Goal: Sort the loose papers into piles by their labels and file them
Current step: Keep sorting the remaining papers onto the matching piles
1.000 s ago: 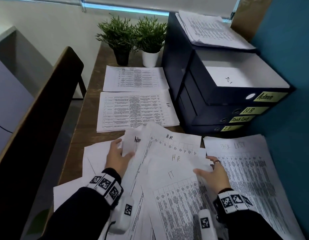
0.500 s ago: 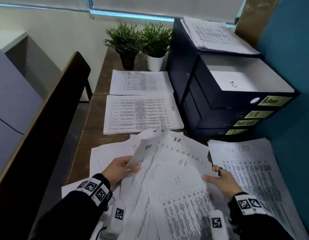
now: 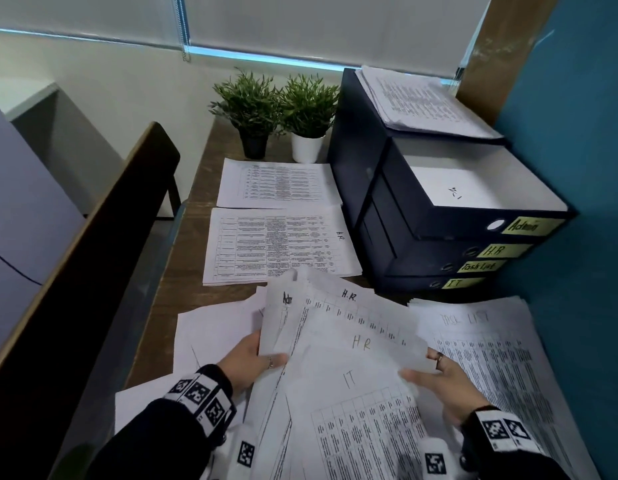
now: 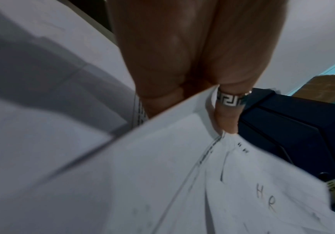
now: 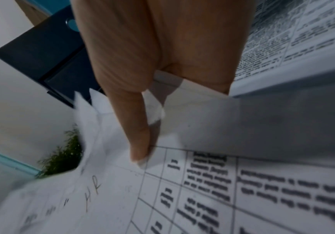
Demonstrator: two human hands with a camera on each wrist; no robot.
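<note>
A fan of loose papers (image 3: 352,344) marked Admin, HR and IT is lifted off the desk in front of me. My left hand (image 3: 247,356) grips its left edge; the ringed thumb (image 4: 226,114) pinches the sheets there. My right hand (image 3: 442,379) holds the right edge, with the thumb (image 5: 136,126) lying on top of the printed table and the fingers hidden underneath. An HR pile (image 3: 276,244) and another printed pile (image 3: 276,183) lie further back. A Task List pile (image 3: 491,358) lies on the right.
Stacked dark file boxes (image 3: 439,244) labelled Admin, HR, Task List and IT stand at the back right; the Admin box is open, and papers (image 3: 418,102) lie on the stack behind. Two potted plants (image 3: 276,112) stand at the desk's far end. A dark board (image 3: 93,254) borders the left, a blue wall (image 3: 577,168) the right.
My left hand drew back toward me and raised the Admin sheet with the papers below it. My right hand closed on the fan's right edge. The fan now sits higher off the desk.
</note>
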